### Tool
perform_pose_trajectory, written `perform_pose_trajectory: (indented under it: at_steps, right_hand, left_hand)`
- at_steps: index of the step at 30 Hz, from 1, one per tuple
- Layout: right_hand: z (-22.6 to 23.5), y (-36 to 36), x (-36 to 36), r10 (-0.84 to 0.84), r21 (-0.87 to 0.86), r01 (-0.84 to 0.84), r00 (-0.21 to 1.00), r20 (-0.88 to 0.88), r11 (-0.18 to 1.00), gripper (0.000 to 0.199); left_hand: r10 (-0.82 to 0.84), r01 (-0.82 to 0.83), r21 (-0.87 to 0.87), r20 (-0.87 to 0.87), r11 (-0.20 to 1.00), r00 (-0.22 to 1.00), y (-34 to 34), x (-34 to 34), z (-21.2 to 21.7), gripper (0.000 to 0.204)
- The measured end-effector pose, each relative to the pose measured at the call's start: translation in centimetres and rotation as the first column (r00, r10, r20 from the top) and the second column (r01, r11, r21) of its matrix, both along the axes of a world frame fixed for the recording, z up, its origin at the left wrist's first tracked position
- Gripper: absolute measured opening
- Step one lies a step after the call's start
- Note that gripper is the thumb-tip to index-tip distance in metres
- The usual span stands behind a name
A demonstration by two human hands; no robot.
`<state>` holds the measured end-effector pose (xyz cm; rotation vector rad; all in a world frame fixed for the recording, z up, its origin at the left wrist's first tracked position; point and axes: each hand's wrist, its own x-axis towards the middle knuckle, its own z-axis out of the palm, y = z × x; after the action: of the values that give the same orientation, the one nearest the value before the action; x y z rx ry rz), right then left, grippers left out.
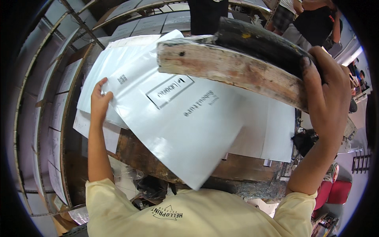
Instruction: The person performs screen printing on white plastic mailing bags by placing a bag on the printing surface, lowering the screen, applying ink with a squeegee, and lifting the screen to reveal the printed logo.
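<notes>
At the left, my left hand (102, 98) pinches the edge of a white plastic bag (169, 130) with black printing. The glossy bag hangs at a slant, its lowest corner toward me. My right hand (327, 87), with dark stains on its fingers, is wrapped round the right end of a thick, ink-stained wooden bar (233, 71). A black, stained piece (260, 43) lies along the bar's far side, with my thumb against it. The bar is raised over the bag's far part and hides some of it. Whether it belongs to a larger frame I cannot tell.
More white sheets (114, 59) lie stacked behind the bag. Beneath is a worn brown worktable (142, 150), with a pale sheet (272, 134) on its right part. A metal rack (59, 102) stands at the left. People (312, 27) are at the far right, near a red chair (339, 192).
</notes>
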<state>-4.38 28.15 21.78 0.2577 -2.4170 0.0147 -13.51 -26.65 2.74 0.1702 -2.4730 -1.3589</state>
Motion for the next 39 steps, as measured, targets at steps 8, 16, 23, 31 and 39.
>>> perform_pose_trajectory:
  at_steps: [8,16,23,31,39]
  right_hand:
    - [-0.3,-1.4,0.8,-0.006,0.023,0.008,0.995,-0.097,1.000,0.036]
    - [-0.5,-2.0,1.5,-0.011,-0.062,0.005,0.996,-0.089,0.998,0.047]
    - [-8.9,-2.3,7.6,0.070,0.013,-0.076,0.963,0.261,0.997,0.054]
    - [-23.6,-1.9,13.1,0.187,-0.236,-0.051,0.779,0.599,0.970,0.039]
    - [-26.8,0.4,5.8,0.209,-0.175,-0.141,0.854,0.476,0.974,0.055]
  left_hand:
    - [0.170,-0.116,-0.353,0.126,0.929,0.977,-18.7,-12.6,-3.7,0.075]
    - [-0.117,0.068,-0.475,-0.073,0.877,0.990,3.3,-8.1,0.6,0.097]
    - [-0.562,0.452,0.617,-0.020,0.644,0.827,23.0,13.3,3.5,0.110]
    - [-0.307,0.339,-0.320,0.149,0.885,0.940,21.6,16.5,-12.1,0.105]
    - [-0.281,0.342,-0.339,0.218,0.876,0.935,21.8,16.7,-11.9,0.100]
